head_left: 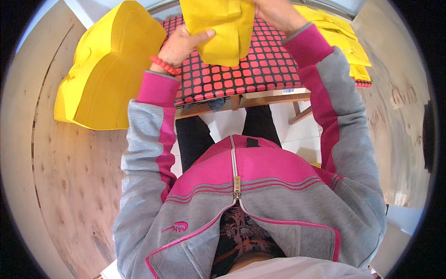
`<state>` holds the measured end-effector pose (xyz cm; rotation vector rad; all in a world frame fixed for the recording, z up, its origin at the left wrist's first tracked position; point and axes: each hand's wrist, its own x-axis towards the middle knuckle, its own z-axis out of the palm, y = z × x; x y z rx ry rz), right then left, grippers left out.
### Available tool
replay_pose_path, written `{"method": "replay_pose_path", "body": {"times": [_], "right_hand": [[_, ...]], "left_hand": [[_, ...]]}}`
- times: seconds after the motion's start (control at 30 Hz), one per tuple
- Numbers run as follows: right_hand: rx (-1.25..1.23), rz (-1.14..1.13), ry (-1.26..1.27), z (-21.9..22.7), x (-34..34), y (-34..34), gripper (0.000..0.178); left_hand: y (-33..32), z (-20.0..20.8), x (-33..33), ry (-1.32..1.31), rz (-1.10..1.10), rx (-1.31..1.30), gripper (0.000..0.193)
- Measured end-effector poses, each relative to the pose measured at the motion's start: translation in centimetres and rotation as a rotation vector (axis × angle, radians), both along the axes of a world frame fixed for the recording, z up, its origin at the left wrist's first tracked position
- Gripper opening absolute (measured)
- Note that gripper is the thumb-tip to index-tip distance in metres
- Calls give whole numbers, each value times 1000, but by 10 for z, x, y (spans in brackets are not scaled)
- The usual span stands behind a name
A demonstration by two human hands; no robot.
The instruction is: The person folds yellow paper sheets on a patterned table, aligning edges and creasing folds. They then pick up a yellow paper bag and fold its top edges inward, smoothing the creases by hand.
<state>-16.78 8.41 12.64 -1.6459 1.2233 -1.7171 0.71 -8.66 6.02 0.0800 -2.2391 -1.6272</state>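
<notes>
A folded yellow fabric piece [217, 35] is held up over the table, its upper part cut off by the frame's top edge. My left hand [182, 44], with a red beaded bracelet at the wrist, grips its left side. The thumb lies on top of the fabric and the other fingers are mostly hidden. My right hand [280, 15] is at the piece's upper right edge, fingers bent toward it. Its fingertips are partly out of frame or behind the fabric.
A thick stack of yellow fabric sheets [111, 69] rests on a wooden board [69, 172] at the left. Flatter folded yellow pieces [341, 39] are piled at the table's right. A red-and-black checked cover [260, 74] lies on the table, and another wooden board [390, 116] stands at the right.
</notes>
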Motion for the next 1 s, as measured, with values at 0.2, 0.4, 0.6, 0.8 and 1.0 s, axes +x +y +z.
{"method": "replay_pose_path", "body": {"times": [0.2, 0.4, 0.6, 0.8, 1.0], "right_hand": [[51, 43, -193, -42, -19, -23, 35], [190, -100, -113, -72, -22, -33, 43], [772, 197, -586, -116, -34, -4, 48], [728, 338, -828, -126, -14, 61, 63], [525, 297, -1189, -141, 23, 159, 82]], "left_hand": [[-19, -23, -9, -29, -59, 140, 38], [2, -31, -7, -193, -50, 554, 42], [37, -59, 12, -324, -124, 1020, 44], [91, -78, 36, -341, -221, 1237, 44], [122, -88, 39, -371, -104, 1233, 43]]}}
